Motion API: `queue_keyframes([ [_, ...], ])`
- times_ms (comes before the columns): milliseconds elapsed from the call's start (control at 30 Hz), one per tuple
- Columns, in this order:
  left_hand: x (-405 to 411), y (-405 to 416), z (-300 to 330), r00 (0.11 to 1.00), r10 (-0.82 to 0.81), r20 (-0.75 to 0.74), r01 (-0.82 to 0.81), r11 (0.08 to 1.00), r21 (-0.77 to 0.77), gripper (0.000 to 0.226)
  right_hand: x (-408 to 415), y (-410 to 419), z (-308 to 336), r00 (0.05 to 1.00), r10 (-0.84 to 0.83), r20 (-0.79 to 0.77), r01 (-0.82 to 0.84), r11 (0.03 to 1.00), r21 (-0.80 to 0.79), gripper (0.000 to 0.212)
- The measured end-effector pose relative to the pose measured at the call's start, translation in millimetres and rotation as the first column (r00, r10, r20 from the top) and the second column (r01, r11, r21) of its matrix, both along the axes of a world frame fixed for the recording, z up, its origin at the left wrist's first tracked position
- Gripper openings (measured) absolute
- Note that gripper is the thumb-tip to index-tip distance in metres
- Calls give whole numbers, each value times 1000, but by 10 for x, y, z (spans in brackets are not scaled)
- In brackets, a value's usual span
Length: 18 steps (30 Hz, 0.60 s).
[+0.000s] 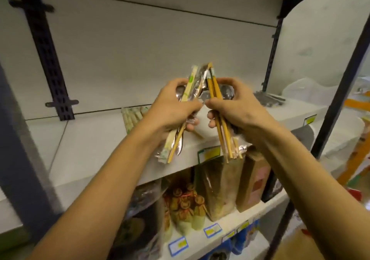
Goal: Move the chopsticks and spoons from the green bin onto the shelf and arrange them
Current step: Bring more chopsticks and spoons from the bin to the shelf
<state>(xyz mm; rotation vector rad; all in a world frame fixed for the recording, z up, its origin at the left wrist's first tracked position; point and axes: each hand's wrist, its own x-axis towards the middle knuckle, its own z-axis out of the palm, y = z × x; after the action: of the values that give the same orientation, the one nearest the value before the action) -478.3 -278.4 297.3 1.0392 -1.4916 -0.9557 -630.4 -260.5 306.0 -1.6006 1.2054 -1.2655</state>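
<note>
chopsticks and spoons are split between both hands, held up in front of the white shelf (96,139). left hand (170,107) is closed round wrapped chopsticks (48,88) and spoons in clear sleeves. right hand (234,103) grips bare orange-brown chopsticks (215,91) and a spoon. more wrapped packs (133,116) lie on the shelf, left of the hands.

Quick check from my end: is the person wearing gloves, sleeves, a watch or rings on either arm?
Nothing worn that shows. The left hand and right hand are bare, no gloves. Both forearms are uncovered all the way to the bottom edge of the view, with no sleeves, watch or wristband. No rings show on the visible fingers.
</note>
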Motion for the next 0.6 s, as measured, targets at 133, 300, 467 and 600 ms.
queue_keyframes([
  [133,224,-357,153,996,93,-11,-92,991,99,53,299,-590,31,994,99,37,-101,992,69,49],
  [300,529,-601,120,964,260,50,-264,949,172,54,640,-1246,-78,977,209,32,-212,967,141,54],
  [467,768,-688,-116,902,432,27,-425,872,241,67,775,-1625,-175,941,338,-30,-326,924,199,50],
  [600,813,-651,-189,874,486,-12,-469,848,249,67,832,-1803,-318,929,368,23,-364,907,213,39],
])
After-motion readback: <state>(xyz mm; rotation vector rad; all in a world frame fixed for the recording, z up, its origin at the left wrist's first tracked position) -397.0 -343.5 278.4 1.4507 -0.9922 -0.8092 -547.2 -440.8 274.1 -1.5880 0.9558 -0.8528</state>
